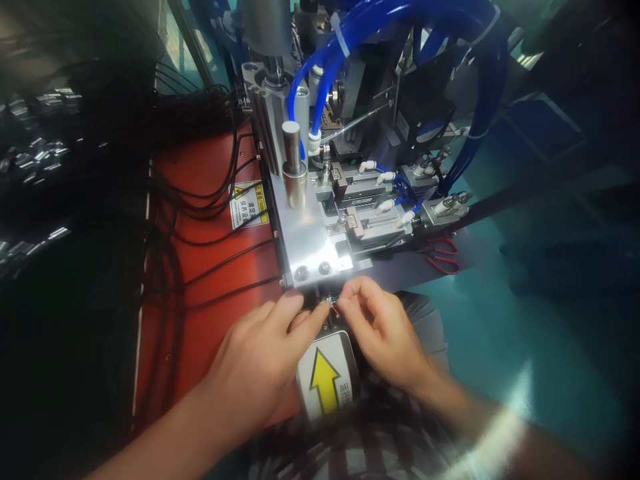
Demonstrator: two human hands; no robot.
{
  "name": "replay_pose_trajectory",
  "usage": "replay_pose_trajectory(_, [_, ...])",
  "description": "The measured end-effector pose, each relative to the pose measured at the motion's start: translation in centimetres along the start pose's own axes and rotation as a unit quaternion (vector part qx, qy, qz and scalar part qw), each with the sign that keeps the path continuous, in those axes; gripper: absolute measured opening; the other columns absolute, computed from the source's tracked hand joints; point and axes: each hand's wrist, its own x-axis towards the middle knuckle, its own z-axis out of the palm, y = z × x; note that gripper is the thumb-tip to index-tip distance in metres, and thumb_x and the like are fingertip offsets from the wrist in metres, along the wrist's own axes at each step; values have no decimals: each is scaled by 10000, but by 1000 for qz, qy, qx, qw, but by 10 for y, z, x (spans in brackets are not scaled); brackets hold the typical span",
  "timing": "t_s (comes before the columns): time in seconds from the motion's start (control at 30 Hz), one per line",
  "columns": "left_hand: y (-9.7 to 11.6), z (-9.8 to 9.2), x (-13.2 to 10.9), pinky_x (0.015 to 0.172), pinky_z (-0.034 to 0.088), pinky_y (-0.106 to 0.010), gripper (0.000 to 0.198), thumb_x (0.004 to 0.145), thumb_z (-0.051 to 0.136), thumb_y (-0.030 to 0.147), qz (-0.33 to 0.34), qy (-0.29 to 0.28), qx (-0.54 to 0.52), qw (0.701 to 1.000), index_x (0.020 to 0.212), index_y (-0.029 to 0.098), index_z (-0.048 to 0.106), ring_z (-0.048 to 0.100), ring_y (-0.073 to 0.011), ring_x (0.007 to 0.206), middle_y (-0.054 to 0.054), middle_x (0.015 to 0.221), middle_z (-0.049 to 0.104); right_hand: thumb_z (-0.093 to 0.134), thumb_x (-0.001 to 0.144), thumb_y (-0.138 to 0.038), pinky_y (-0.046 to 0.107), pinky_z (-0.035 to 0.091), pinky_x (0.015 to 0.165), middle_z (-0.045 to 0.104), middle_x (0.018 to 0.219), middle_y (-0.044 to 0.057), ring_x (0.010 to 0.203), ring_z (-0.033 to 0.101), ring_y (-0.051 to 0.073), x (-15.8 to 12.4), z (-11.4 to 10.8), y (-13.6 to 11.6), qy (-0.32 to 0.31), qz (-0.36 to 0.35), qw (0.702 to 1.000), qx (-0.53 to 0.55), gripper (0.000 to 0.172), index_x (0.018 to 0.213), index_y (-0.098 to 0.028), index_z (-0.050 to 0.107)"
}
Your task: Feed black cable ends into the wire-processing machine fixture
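- The small wires (335, 308) are between the two hands, just beyond the front edge of the bright metal plate (305, 233); the meeting fingertips probably steady them there.
- The right hand (376, 325) has thumb and forefinger pinched together on the wire ends, seemingly because such thin strands need a fingertip grip.
- The left hand (265, 343) reaches its forefinger to the wires; whether its grip is closed on them, one cannot tell.
- White ties (340, 35) bind the blue tubes (400, 9), presumably to hold them in one bundle.
- Counted: two hands, two bolts (301, 273) at the plate's front, one arrow label (324, 377), one red-handled tool (445, 257). At least one wire is red; the total is too small to count.
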Motion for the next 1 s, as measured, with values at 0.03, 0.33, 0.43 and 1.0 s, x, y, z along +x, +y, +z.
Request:
replay_pose_trajectory(0.03, [0, 0, 0, 523, 399, -265, 352, 931, 416, 133, -1, 0, -1, 1000, 1256, 167, 547, 484, -165, 637, -50, 853, 503, 464, 934, -252, 262, 350, 562, 505, 641, -43, 549, 466, 123, 0, 0, 0, -1, 1, 1000, 0, 117, 828, -212, 491])
replay_pose_trajectory(0.33, [0, -1, 0, 520, 385, -265, 343, 939, 407, 138, 3, 1, 1, 1000, 1246, 164, 557, 476, -167, 639, -45, 841, 495, 464, 928, -250, 261, 344, 561, 490, 631, -45, 549, 460, 123, 1, 0, -1, 0, 3, 1000, -9, 121, 816, -211, 487])
replay_pose_trajectory(0.43, [0, 0, 0, 519, 379, -264, 346, 933, 416, 127, 0, 0, 4, 1000, 1244, 162, 565, 475, -166, 641, -45, 842, 493, 460, 927, -252, 260, 341, 555, 488, 624, -45, 550, 463, 126, 1, 0, -1, -2, 10, 1000, -9, 128, 807, -213, 484])
replay_pose_trajectory(1.0, [-1, -2, -1, 540, 416, -279, 382, 893, 432, 100, 9, 2, -10, 1000, 1254, 134, 550, 498, -167, 650, -50, 848, 523, 468, 929, -258, 255, 365, 567, 502, 641, -34, 576, 466, 131, 3, -2, -5, -18, 40, 999, -4, 140, 801, -207, 493])
